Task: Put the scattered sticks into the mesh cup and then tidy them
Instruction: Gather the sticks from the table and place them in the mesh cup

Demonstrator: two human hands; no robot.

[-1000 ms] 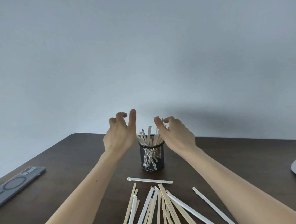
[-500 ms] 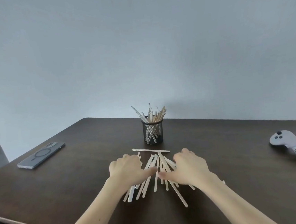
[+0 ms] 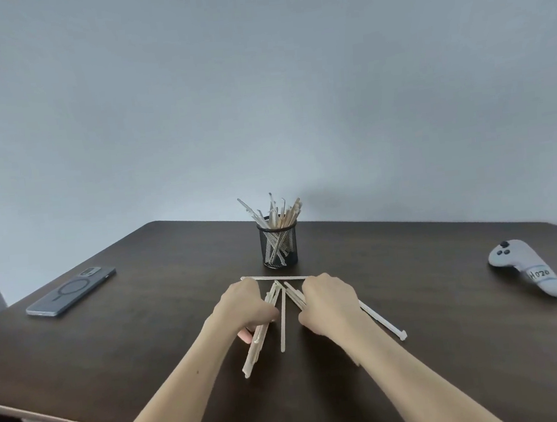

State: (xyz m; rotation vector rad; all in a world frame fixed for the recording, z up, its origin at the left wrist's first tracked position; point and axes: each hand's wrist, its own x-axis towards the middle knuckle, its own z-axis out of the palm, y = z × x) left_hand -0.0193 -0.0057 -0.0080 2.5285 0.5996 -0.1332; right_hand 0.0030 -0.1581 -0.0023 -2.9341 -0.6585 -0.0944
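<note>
A black mesh cup [image 3: 278, 247] stands upright mid-table with several pale sticks leaning out of its top. In front of it lie scattered sticks. My left hand [image 3: 244, 307] is closed around a bundle of sticks [image 3: 255, 349] whose ends stick out toward me. My right hand [image 3: 330, 299] is closed on another group of sticks [image 3: 295, 296], with their far tips showing. One loose stick [image 3: 283, 319] lies between my hands. A white stick [image 3: 270, 278] lies crosswise behind them, and another white stick [image 3: 384, 321] pokes out to the right of my right wrist.
A phone [image 3: 71, 292] lies face down at the left of the dark wooden table [image 3: 145, 325]. A grey controller [image 3: 528, 272] rests at the right. The table's near edge runs across the lower left.
My hands came down from the cup's rim to the scattered pile, then drew apart, each gathering a group of sticks. The pile is split into two bundles with one stick left between.
</note>
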